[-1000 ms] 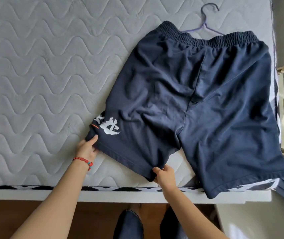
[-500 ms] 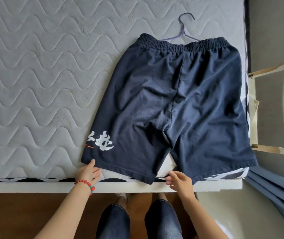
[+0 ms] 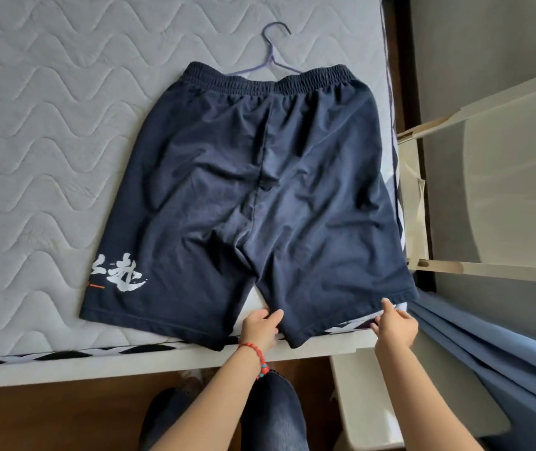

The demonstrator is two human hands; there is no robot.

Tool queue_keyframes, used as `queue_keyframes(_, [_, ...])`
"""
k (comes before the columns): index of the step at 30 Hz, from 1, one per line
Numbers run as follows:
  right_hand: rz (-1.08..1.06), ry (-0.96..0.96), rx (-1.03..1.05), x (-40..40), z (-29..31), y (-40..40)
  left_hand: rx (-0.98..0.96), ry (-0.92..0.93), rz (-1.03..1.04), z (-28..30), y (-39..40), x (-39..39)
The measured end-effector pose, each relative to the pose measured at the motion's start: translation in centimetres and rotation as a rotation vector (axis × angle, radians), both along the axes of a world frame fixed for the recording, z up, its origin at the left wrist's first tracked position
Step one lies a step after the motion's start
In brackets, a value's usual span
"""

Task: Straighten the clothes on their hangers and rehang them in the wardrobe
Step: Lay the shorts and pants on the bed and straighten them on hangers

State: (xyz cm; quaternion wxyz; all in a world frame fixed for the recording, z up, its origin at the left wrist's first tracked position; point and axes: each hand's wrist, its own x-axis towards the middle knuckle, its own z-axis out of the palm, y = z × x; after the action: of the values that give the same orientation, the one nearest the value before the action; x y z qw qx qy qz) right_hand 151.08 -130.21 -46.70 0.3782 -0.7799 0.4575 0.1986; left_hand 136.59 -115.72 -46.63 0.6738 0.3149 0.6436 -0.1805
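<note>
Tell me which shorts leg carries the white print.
The leg lying further onto the mattress, with white characters near its hem; the other leg, by the bed's corner, is plain navy.

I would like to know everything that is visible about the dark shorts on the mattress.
The navy shorts lie spread flat, slightly wrinkled, on the grey quilted mattress, ribbed elastic waistband farthest away. They look like soft jersey. White brush-style characters with a short orange line mark one leg near its hem. A purple wire hanger pokes out above the waistband. The left hand touches the hem beside the crotch; the right hand touches the other leg's outer hem corner, at the mattress edge.
</note>
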Motion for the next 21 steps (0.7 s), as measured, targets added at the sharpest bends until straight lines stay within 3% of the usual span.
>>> queue_keyframes(5, [-0.189,-0.054,0.117,3.4,-0.9,-0.4,0.088,0.066,-0.013,-5.2,-1.5,0.2])
queue_keyframes(11, [-0.277,-0.032,0.066,3.1,-0.8,-2.1,0.153,0.084,-0.031,-4.9,-1.5,-0.2])
queue_keyframes(14, [-0.282,0.008,-0.04,1.0,-0.4,-4.0,0.209,0.076,-0.141,-5.4,-1.3,-1.0])
queue_keyframes(21, [-0.301,0.08,0.013,1.1,-0.2,-4.0,0.287,0.112,-0.448,-0.5,0.5,0.0])
